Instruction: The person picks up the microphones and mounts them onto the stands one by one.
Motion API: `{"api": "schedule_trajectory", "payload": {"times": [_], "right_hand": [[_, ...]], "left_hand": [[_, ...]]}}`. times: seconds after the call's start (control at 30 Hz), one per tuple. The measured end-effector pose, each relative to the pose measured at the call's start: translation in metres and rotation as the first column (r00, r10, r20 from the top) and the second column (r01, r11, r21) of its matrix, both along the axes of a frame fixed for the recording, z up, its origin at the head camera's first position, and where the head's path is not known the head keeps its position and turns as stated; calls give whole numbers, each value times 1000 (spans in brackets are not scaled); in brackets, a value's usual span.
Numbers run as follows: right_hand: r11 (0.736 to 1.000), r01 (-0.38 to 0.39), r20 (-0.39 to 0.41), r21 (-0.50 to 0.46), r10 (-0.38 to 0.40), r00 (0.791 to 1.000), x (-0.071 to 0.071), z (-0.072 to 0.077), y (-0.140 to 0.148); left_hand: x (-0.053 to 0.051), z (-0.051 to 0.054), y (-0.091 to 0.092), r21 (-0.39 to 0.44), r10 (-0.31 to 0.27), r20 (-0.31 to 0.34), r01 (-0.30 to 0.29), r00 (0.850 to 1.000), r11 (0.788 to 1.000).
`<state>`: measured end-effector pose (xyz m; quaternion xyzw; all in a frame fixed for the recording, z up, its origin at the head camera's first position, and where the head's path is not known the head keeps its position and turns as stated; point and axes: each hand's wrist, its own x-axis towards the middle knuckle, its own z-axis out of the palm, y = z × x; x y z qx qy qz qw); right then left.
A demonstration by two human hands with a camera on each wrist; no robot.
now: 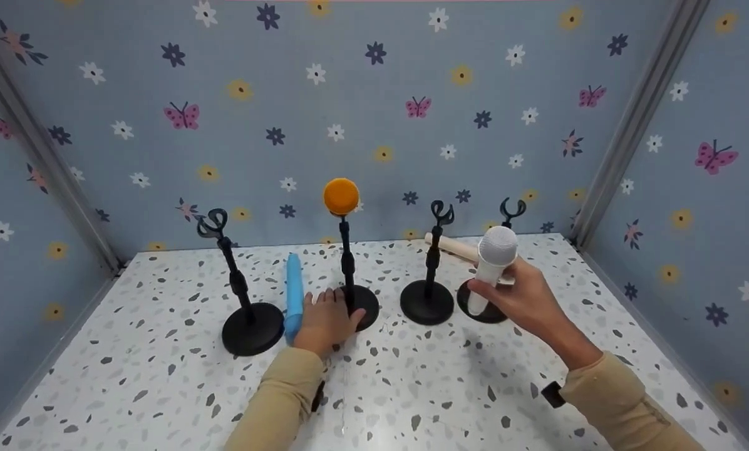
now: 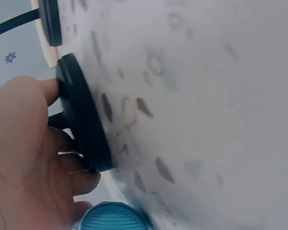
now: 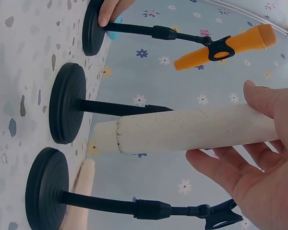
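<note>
My right hand (image 1: pixel 531 294) holds a white microphone (image 1: pixel 498 247) by its handle, grille up and tilted, in front of the rightmost stand (image 1: pixel 506 215). In the right wrist view its handle (image 3: pixel 182 128) runs past the stands without sitting in a clip. My left hand (image 1: pixel 327 319) grips the round black base (image 2: pixel 84 115) of a microphone stand, thumb on one side and fingers on the other. An orange microphone (image 3: pixel 252 40) sits in that stand's clip. Beside the left hand lies a blue microphone (image 1: pixel 294 288) on the table.
Two more black stands with bare clips, one at the left (image 1: pixel 252 329) and one right of centre (image 1: pixel 427 302), stand on the speckled table (image 1: pixel 399 388). A cream microphone (image 1: pixel 453 247) lies behind the right-hand stands. Flower-patterned walls (image 1: pixel 374 94) enclose the back and sides.
</note>
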<state>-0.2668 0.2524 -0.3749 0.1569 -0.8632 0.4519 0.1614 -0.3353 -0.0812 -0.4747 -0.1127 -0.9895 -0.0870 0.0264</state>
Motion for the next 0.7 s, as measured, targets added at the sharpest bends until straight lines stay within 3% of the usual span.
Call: {"api": "schedule_trajectory", "payload": {"times": [0.2,0.3,0.37,0.47,0.57,0.63,0.7], "right_hand": [[1000,7,-29,15,-7,1000,2,2,5],[1000,-1,-22,8,1,1000,2,2,7],[1000,-2,-14,5,2,1000,3,1,9],[1000,3,2,11,-3,1000,4,0,11],[1000,7,7,17,-7,1000,5,-1,13],[1000,5,2,12,-5,1000,5,-1,15],[1000,4,-6,2,-4,1000,5,-1,17]], "left_hand": [[15,13,10,-85,36,19,-35,999,996],[21,18,19,-99,-7,-49,2,999,995],[24,20,25,-42,-50,-138,45,989,998],[24,19,34,73,-102,-283,127,954,989],[20,14,44,150,-116,-363,181,925,972],[15,9,52,190,-115,-361,194,926,963],[8,4,62,254,-120,-306,203,944,946]]}}
